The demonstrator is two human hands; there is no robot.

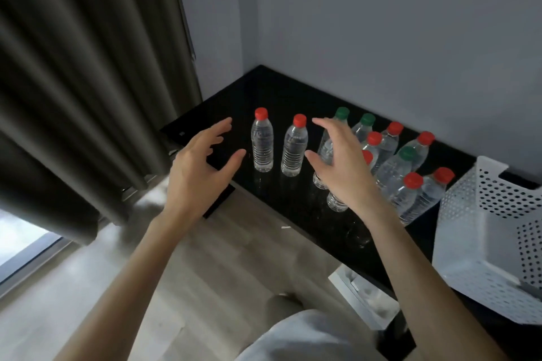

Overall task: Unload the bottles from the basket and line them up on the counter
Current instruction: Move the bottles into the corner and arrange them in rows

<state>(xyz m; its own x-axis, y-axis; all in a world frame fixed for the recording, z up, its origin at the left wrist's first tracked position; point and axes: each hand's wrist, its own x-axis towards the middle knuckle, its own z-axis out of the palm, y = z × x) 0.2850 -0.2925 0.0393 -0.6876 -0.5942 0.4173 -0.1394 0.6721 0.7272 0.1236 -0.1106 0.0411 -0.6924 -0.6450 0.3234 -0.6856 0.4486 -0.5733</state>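
- Head view: eleven bottle caps show on the black counter (278, 91), eight red and three green. All the bottles are clear and stand upright.
- Two red-capped ones stand apart at the left, the leftmost bottle (262, 143) and the second bottle (294, 149). The other nine form a cluster (393, 170) further right, near the basket.
- One white perforated basket (484, 214) sits at the counter's right end. What shows of its inside is bare white wall and floor.
- The left hand (202, 161) has its fingers spread and holds nothing. It is just left of the leftmost bottle and apart from it.
- The right hand (343, 164), fingers spread, is just right of the second bottle. It covers the middle of a green-capped bottle (341, 117) and parts of others; whether it touches them cannot be told.
- Around: a dark curtain (88, 82) at the left, a grey wall (381, 23) behind, a wood floor (220, 258) and a white object (363, 299) below the counter edge.
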